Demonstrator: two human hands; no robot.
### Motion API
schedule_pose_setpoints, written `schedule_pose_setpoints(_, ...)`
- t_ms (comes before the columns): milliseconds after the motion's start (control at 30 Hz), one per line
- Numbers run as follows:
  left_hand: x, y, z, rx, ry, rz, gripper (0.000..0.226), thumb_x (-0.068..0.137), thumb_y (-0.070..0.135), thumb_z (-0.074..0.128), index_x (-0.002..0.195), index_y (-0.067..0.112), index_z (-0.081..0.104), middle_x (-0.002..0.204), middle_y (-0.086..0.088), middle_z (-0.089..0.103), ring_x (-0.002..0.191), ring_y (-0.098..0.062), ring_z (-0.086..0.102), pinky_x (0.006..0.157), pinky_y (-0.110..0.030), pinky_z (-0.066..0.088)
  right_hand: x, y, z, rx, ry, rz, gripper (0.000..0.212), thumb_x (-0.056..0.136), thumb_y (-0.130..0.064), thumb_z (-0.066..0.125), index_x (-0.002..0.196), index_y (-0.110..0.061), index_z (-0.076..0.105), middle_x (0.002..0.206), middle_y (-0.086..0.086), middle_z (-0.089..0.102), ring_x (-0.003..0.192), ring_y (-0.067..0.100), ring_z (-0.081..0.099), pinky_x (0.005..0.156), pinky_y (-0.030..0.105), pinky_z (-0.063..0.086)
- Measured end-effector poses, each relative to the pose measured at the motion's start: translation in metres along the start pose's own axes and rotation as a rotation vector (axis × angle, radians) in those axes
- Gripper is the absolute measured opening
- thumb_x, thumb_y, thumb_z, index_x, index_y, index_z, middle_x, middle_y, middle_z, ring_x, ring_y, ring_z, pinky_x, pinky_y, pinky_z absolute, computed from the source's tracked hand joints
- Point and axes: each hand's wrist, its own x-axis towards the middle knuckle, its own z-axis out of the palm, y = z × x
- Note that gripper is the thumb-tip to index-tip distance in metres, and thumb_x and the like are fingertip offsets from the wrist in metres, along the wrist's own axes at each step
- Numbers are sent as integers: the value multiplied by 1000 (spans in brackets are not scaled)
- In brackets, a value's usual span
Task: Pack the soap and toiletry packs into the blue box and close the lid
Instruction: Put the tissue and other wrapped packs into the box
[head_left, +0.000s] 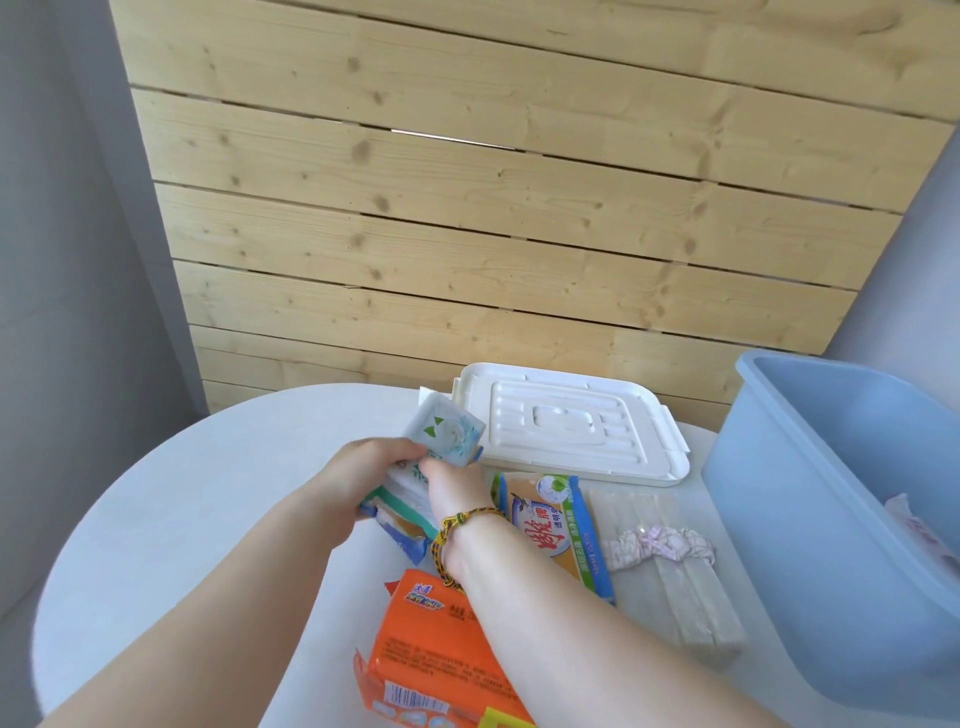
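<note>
Hands: left hand (358, 483) and right hand (452, 486) both pinch the small white soap pack (444, 434), lifting it off the green pack (400, 493) | Why: two hands keep it steady | Blue box (779, 467): open at right, ready for packs | White lid (566, 421): off, lying behind | Orange soap pack (431, 649): waits on the table (208, 493)

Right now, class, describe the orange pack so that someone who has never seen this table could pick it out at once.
Start at the round white table with the blue box on its right side. Come to the near edge, under the right forearm: the orange pack lies there. It is the only bright orange one, with a barcode on its near side.
</note>
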Motion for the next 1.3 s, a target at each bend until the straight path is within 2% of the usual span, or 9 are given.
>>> schedule_pose_setpoints(133, -24, 28, -9, 58, -49, 180, 23, 57, 28, 58, 77, 18, 61, 65, -4, 63, 54, -19, 60, 46, -20, 41, -29, -21, -7, 66, -179, -153, 43, 89, -19, 51, 130, -13, 41, 106, 6, 59, 84, 18, 62, 63, 19, 54)
schedule_pose_setpoints(267, -48, 55, -8, -86, -164, 322, 28, 64, 24, 56, 90, 16, 63, 59, 3, 72, 50, -15, 69, 40, -20, 49, -61, -53, -25, 28, -210, -343, 22, 89, -18, 52, 111, -18, 48, 105, 3, 59, 105, 26, 62, 91, 35, 52)
schedule_pose_setpoints(400, -71, 81, 27, -236, -321, 431, 16, 77, 17, 54, 89, 17, 65, 68, 3, 75, 59, -13, 72, 45, -21, 54, -84, -93, -69, -22, -181, -484, 44, 88, -27, 59, 127, -16, 42, 106, 2, 55, 91, 17, 59, 76, 29, 51)
schedule_pose_setpoints(533, -84, 103, 81, -205, -479, 459, 13, 80, 15, 53, 78, 16, 66, 61, 2, 74, 52, -12, 70, 43, -19, 54, -88, -124, -134, -65, -142, -384, 78, 66, -44, 71, 132, -14, 43, 111, 6, 65, 97, 25, 65, 84, 41, 55)
schedule_pose_setpoints(667, -82, 128, 149, -2, -653, 443, 10, 77, 16, 53, 75, 16, 63, 57, 1, 73, 47, -12, 68, 43, -19, 54, -96, -136, -230, -24, -13, -389, 60, 81, -43, 62, 131, -16, 42, 107, 8, 60, 84, 23, 63, 64, 37, 56)
schedule_pose_setpoints(833, -67, 151, 238, 331, -829, 420, 15, 73, 15, 57, 85, 20, 63, 68, 3, 74, 57, -11, 69, 45, -16, 50, -104, -119, -321, 26, 18, -348, 14, 89, -35, 54, 86, -22, 59, 86, 2, 63, 78, 18, 62, 68, 38, 54)
schedule_pose_setpoints(967, -55, 161, 288, 456, -702, 540, 16, 88, 16, 55, 102, 23, 59, 87, 1, 67, 63, -7, 65, 54, -15, 53, -95, -112, -345, 141, 240, -379, 12, 85, -30, 59, 80, -20, 57, 87, 6, 62, 78, 22, 63, 64, 42, 57)
schedule_pose_setpoints(1133, -36, 152, 355, 1041, -544, 820, 105, 66, 27, 79, 145, 24, 11, 131, -1, 47, 120, -18, 50, 93, -24, 40, -54, -104, -374, 246, 504, -337, 51, 73, -31, 67, 115, -6, 55, 107, 15, 62, 80, 30, 61, 54, 33, 58)
schedule_pose_setpoints(1300, 1, 130, 367, 1317, -429, 800, 108, 68, 22, 76, 146, 19, 1, 136, -10, 44, 116, -29, 51, 92, -36, 45, -19, -88, -372, 182, 559, -206, 67, 69, -36, 69, 124, -5, 47, 106, 10, 49, 96, 31, 58, 91, 49, 52)
